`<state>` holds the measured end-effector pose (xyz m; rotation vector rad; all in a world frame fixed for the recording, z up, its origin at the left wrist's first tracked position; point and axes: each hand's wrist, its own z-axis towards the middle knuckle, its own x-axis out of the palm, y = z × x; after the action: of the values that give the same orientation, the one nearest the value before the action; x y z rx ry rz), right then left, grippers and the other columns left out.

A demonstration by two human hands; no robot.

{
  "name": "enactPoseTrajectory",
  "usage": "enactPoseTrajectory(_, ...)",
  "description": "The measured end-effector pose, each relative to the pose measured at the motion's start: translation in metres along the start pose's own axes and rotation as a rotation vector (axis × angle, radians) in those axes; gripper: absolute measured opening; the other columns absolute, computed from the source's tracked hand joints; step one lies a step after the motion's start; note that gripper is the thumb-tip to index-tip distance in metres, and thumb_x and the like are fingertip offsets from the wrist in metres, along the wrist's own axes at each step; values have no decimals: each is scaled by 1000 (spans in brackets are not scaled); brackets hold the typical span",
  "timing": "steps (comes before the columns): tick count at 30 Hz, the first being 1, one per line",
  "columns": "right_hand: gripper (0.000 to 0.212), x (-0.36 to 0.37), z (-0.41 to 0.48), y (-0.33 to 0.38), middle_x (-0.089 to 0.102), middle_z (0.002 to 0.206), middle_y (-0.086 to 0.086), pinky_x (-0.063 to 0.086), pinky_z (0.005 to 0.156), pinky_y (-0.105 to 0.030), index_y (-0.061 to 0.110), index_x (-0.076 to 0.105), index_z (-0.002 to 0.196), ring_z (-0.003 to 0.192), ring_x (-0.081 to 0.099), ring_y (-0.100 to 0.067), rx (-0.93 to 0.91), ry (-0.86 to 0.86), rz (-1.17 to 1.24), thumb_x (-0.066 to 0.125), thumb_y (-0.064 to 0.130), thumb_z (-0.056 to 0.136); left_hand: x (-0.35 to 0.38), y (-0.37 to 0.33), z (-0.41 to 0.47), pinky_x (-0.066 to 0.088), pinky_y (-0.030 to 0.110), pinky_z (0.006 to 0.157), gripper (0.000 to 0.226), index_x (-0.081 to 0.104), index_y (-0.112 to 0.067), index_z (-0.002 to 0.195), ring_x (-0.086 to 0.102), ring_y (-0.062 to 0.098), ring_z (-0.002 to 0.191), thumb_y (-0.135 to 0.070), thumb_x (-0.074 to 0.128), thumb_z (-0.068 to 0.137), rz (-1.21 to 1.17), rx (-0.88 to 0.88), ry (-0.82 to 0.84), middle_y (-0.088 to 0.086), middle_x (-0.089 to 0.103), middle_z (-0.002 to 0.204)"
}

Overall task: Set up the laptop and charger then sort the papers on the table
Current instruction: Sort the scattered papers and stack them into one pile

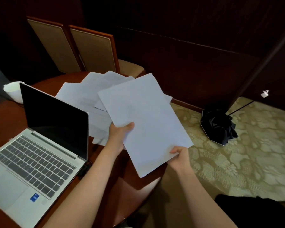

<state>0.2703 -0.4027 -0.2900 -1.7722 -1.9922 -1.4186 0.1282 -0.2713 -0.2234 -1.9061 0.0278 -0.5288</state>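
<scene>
One sheet (145, 122), laptop (31, 158) sticker (34, 197) unreadable

Laptop (38, 145) left on table (3, 120), loose papers (82, 94) right, chairs (82, 48) behind.

Smooth matt white paper sheet (145, 122); same matt paper in loose white sheets (82, 94). Round red-brown wooden table (132, 183), glossy polish. Silver laptop (34, 162), matt metal look; glossy black screen (54, 112). Wood-framed chairs (92, 50), beige cloth backs. Patterned beige carpet (253, 162), woven, rough. Crumpled black cloth umbrella (217, 125).
</scene>
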Motion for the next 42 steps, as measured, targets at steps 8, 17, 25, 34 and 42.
enactPoseTrajectory(8, 72, -45, -9, 31, 71, 101, -9, 56, 67, -34, 4, 69, 108, 81, 70, -24, 142, 282, 6, 87, 22, 40, -17, -34, 23, 57, 28, 72, 33, 58, -7, 114, 70, 12, 78, 10, 52, 87, 284, -189, 338, 8, 66, 105)
enactPoseTrajectory(17, 38, -20, -10, 3, 66, 113, -15, 58, 74, -38, 2, 55, 120, 94, 67, -28, -19, -45, -318, 61, -2, 83, -9, 5, 31, 47, 28, 79, 29, 58, -11, 95, 60, 22, 89, 12, 64, 78, 699, -378, 277, 0, 65, 86)
enactPoseTrajectory(25, 29, -15, -3, -14, 65, 97, -15, 52, 80, -45, 2, 58, 101, 85, 62, -33, -35, -446, -368, 68, -10, 77, -14, 44, 46, 38, 20, 57, 19, 58, -7, 83, 54, 20, 77, 9, 48, 80, 1089, -235, 219, 7, 58, 87)
enactPoseTrajectory(34, 39, -34, 4, -12, 66, 105, -19, 51, 86, -57, -3, 59, 108, 94, 64, -38, -7, -573, -398, 71, -8, 72, -29, 70, 79, 40, 49, 101, 56, 33, -3, 133, 35, 34, 128, -16, 57, 84, 1548, -113, 255, 18, 32, 138)
enactPoseTrajectory(42, 30, -57, -9, -1, 66, 103, -17, 49, 90, -55, 2, 59, 99, 95, 64, -37, -34, -650, -357, 69, -9, 73, -24, 70, 90, 9, 58, 115, 133, -17, -9, 147, -18, 33, 143, -64, 70, 64, 1691, -320, 251, 15, -23, 154)
